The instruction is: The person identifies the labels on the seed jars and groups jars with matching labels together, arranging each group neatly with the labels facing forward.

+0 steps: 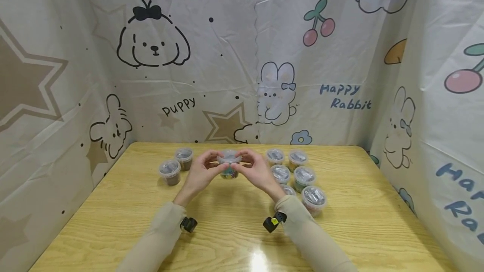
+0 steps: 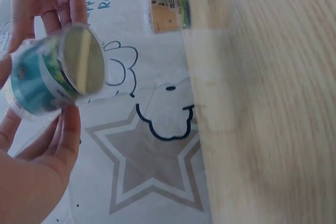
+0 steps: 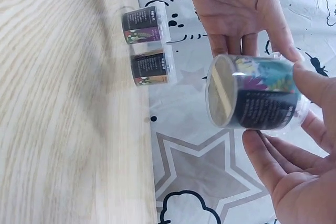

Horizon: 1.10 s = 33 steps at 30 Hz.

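Note:
Between both hands is a clear plastic tub (image 1: 229, 173) with a lid and a teal printed label, held up off the table. My left hand (image 1: 203, 172) grips its left side near the lid, thumb in front and fingers behind. On the opposite side my right hand (image 1: 260, 173) holds it the same way. In the right wrist view the tub (image 3: 265, 95) lies across the frame, a pale stick visible through its clear base. The left wrist view shows the same tub (image 2: 50, 74) slightly blurred, with teal and green on its label.
Two lidded tubs (image 1: 169, 173) stand left of my hands on the wooden table (image 1: 223, 230). Several more tubs (image 1: 304, 178) are grouped at the right, some close to my right wrist. A printed cloth (image 1: 227, 53) hangs behind the table and along both sides.

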Each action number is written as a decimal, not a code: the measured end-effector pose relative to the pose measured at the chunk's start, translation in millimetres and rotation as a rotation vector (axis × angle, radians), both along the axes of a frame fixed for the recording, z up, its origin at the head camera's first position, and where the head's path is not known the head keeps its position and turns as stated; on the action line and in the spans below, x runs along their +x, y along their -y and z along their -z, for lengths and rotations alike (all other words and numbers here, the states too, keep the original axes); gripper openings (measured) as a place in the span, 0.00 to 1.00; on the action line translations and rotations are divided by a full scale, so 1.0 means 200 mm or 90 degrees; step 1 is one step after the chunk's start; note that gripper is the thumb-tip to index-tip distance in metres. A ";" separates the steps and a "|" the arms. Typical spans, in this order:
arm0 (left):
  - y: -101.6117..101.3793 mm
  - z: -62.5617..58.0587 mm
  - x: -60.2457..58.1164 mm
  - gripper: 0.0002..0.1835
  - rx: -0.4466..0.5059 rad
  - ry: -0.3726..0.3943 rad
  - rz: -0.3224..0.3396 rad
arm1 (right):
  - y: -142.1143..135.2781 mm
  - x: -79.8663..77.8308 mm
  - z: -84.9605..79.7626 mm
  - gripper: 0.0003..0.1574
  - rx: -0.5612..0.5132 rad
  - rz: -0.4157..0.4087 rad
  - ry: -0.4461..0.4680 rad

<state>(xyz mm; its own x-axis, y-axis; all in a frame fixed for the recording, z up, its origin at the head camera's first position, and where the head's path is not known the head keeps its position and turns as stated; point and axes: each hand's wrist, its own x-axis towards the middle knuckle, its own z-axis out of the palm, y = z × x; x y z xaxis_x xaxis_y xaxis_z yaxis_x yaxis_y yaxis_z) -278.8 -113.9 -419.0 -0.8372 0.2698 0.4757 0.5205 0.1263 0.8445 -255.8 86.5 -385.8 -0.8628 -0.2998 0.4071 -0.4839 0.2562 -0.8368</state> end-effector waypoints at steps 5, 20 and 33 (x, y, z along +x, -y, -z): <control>0.00 -0.06 0.04 0.16 -0.032 0.002 0.024 | -0.01 0.02 -0.04 0.19 0.000 -0.012 0.006; 0.00 -0.13 0.11 0.15 -0.001 0.026 0.042 | -0.03 0.01 -0.05 0.19 0.014 -0.057 0.059; -0.02 -0.13 0.11 0.16 0.008 0.015 0.024 | -0.02 0.02 -0.05 0.19 0.014 -0.009 0.024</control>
